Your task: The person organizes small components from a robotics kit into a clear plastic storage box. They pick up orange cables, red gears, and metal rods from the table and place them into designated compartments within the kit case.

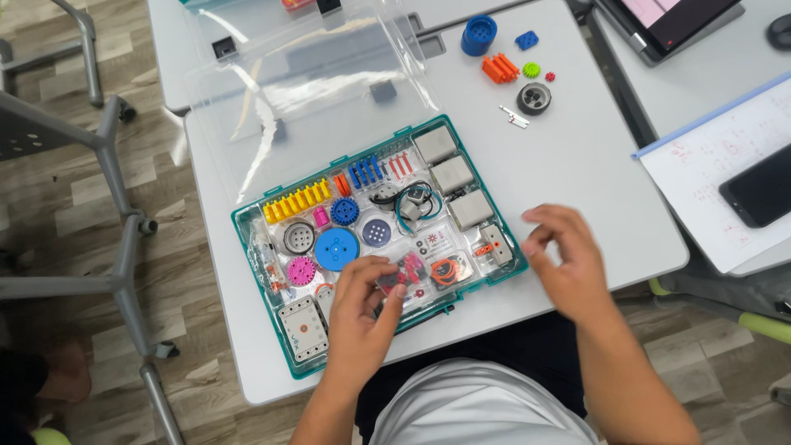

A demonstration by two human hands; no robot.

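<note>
A teal-rimmed parts case [255,247] lies open on the grey table [577,165], its clear lid [305,91] folded back. Inside are yellow, orange and blue rods, blue and pink gears [336,248], grey blocks [450,175] and small red pieces. My left hand [362,317] reaches into the front compartments, fingertips on the small red parts [409,268]. My right hand [564,264] hovers just right of the case over the table, fingers curled and apart, holding nothing I can see.
Loose parts lie at the back right: a blue cylinder [479,35], an orange piece [499,68], a green gear [531,70], a black wheel [534,98]. A paper sheet with a dark phone [762,194] and a tablet [671,21] sit at right. Chair legs stand at left.
</note>
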